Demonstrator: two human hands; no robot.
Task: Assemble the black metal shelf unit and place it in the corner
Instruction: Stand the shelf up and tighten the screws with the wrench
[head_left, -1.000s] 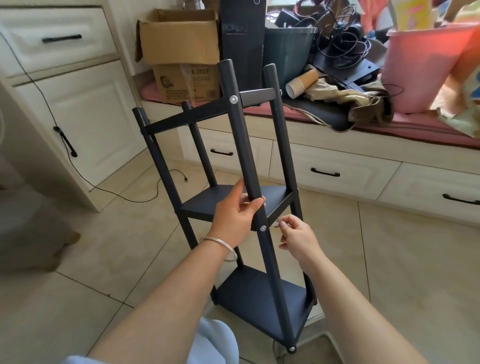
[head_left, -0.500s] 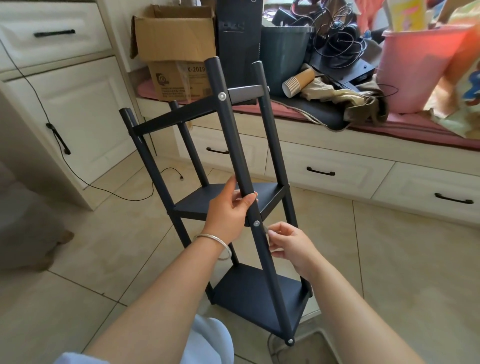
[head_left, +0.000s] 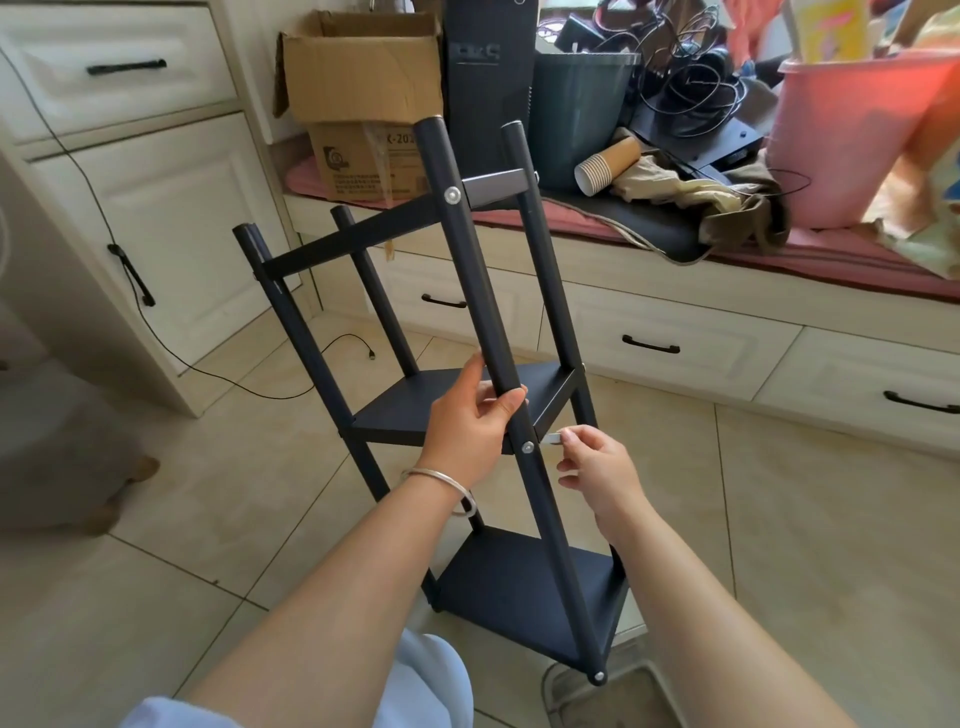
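Left hand (head_left: 467, 421) grips post (head_left: 483, 291); right hand (head_left: 597, 467) pinches tool (head_left: 553, 438).

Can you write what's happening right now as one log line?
left hand: grips shelf post | right hand: pinches small silver part at middle shelf

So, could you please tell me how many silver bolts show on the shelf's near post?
3: top at the upper crossbar, middle at the mid shelf, bottom at the foot. Others may be hidden.

A brown cardboard box (head_left: 363, 98) sits on the left end of the pink bench cushion (head_left: 831, 260). A stack of paper cups (head_left: 605, 166) lies near the cushion's front edge. A big pink bucket (head_left: 841, 135) stands at the right end.
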